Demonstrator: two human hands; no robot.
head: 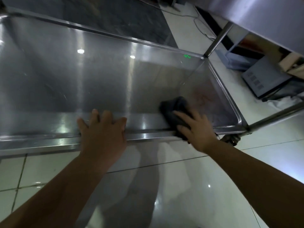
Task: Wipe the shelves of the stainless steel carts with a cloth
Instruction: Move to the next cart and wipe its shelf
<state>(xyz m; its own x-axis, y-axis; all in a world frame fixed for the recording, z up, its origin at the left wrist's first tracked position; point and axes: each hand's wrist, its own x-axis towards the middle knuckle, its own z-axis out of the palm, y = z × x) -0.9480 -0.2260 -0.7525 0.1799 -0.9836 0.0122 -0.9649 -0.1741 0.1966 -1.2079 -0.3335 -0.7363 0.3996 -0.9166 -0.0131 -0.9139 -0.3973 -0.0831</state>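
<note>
A low stainless steel cart shelf (82, 76) with a raised rim fills the upper half of the head view. My left hand (103, 132) rests flat on its near rim, fingers spread. My right hand (195, 129) presses a dark cloth (174, 106) onto the shelf's near right corner, fingers straight on top of it; the cloth drapes over the near rim. A faint reddish smear (202, 97) shows on the steel just beyond the cloth.
An upright cart post (218, 38) rises at the far right corner, under an upper steel shelf (263, 15). A caster (230, 139) sits by the near right corner. A grey box (266, 81) and cables lie on the white tiled floor (181, 186) at right.
</note>
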